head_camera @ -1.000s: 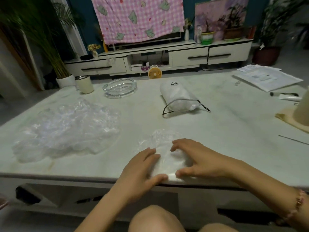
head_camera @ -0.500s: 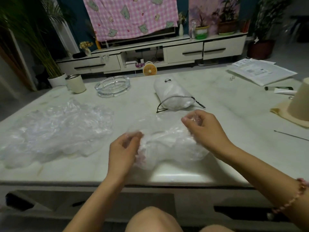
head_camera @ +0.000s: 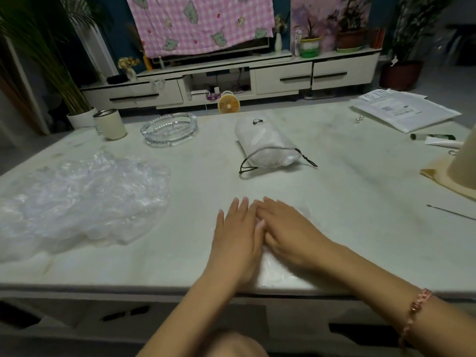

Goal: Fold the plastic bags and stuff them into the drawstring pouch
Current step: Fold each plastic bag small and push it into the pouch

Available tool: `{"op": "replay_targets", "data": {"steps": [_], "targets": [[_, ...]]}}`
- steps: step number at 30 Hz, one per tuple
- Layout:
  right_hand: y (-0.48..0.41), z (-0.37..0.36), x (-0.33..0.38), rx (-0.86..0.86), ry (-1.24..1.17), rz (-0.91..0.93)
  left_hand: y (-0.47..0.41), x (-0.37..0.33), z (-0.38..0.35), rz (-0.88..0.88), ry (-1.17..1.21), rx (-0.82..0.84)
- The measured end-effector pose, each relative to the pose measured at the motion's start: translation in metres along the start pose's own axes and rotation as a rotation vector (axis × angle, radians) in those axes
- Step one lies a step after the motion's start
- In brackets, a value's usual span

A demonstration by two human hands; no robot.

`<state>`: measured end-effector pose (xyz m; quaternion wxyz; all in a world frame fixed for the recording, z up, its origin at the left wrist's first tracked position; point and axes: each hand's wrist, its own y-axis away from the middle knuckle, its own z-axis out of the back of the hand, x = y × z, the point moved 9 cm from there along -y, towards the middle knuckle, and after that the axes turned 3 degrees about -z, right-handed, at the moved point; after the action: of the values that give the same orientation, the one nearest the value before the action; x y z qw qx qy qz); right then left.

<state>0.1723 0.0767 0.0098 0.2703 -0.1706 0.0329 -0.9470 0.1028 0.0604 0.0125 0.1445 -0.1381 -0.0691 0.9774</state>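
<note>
Change: plastic bag [head_camera: 274,273] lifted and puffed up half a second back; now pressed down on the table [head_camera: 360,197].
Bag position: at the near table edge, mostly hidden under both palms; outline and long axis not readable.
Left hand [head_camera: 237,240]: flat, palm down on the bag, fingers straight and together, grasping nothing.
Right hand [head_camera: 291,235]: also flat and released, fingers touching the left hand's fingers.
Pouch [head_camera: 265,145]: straight ahead of the fingertips, well apart; long axis from far-left to near-right, corded mouth toward the near-right.
Nearer hand: about equal; mouth turned rightward, so probably the right hand's reach.
Loose bags [head_camera: 82,202]: well to the left, nearer the left hand.
Step, as judged: smoothing out air before another fold.
</note>
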Motion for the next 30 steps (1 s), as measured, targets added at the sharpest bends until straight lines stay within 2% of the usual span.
{"op": "replay_targets", "data": {"steps": [2, 6, 10, 12, 15, 17, 20, 22, 24, 26, 30], "targets": [[0.005, -0.02, -0.013, 0.153, 0.086, -0.031, 0.005, 0.012, -0.024, 0.04, -0.048, 0.138], [0.008, -0.024, -0.02, 0.212, 0.149, -0.024, 0.01, 0.027, -0.031, 0.062, -0.058, 0.156], [0.016, -0.011, -0.031, 0.093, 0.093, -0.078, 0.016, 0.023, -0.032, 0.067, -0.059, 0.179], [0.026, -0.008, -0.044, 0.124, 0.118, -0.119, 0.015, 0.024, -0.033, 0.072, -0.06, 0.184], [0.033, -0.014, -0.05, 0.248, 0.084, -0.12, 0.015, 0.021, -0.027, 0.041, -0.022, 0.128], [0.032, -0.004, -0.052, 0.157, -0.026, -0.137, 0.021, 0.014, -0.012, -0.073, 0.1, -0.007], [0.042, 0.035, -0.057, -0.114, -0.263, -0.15, 0.044, 0.0, 0.014, -0.345, 0.221, -0.19], [0.051, 0.038, -0.052, -0.057, -0.371, -0.091, 0.052, -0.002, 0.012, -0.456, 0.161, -0.173], [0.06, 0.026, -0.038, 0.083, -0.358, -0.004, 0.055, -0.003, 0.007, -0.466, 0.143, -0.145], [0.064, 0.017, -0.033, 0.144, -0.271, 0.046, 0.052, -0.002, 0.01, -0.432, 0.171, -0.147], [0.057, 0.018, -0.037, 0.077, -0.229, 0.035, 0.037, 0.011, 0.019, -0.269, 0.316, -0.189]]}}
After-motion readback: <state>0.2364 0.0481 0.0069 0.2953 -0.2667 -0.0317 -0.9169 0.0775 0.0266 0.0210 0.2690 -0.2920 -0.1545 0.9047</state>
